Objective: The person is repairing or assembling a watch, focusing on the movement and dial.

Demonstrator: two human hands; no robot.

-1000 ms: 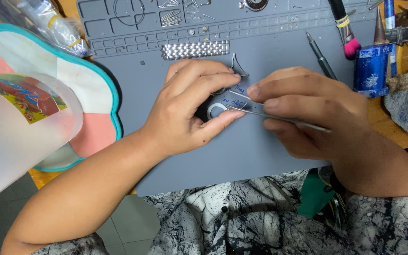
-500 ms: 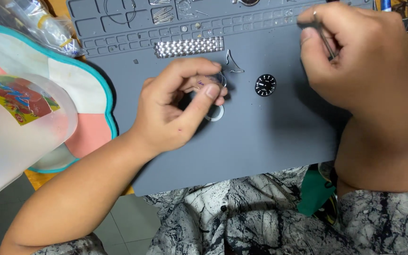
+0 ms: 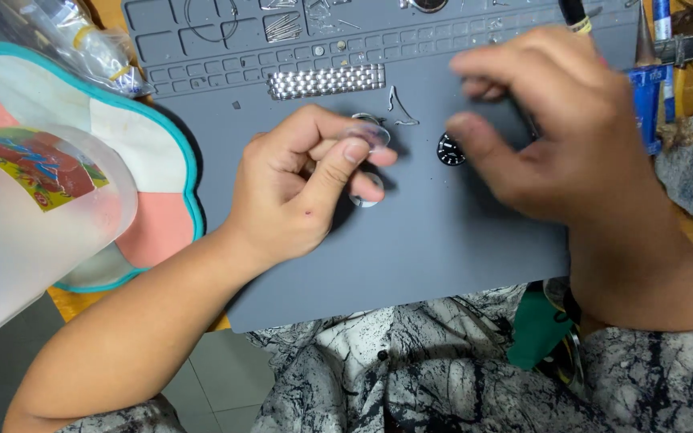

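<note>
my left hand pinches a clear round watch crystal at its fingertips over the grey mat. my right hand, blurred, hovers loosely curled, thumb just beside the small black dial; i cannot tell if it holds anything.

Both forearms are bare, with no sleeves, rings or wristwatch; the person wears a black-and-white marbled-pattern garment below.

The right hand was motion-blurred, hiding whatever it gripped. A round clear piece in the left hand was too small to identify. At nine o'clock, the edge cut off the translucent jug.
</note>
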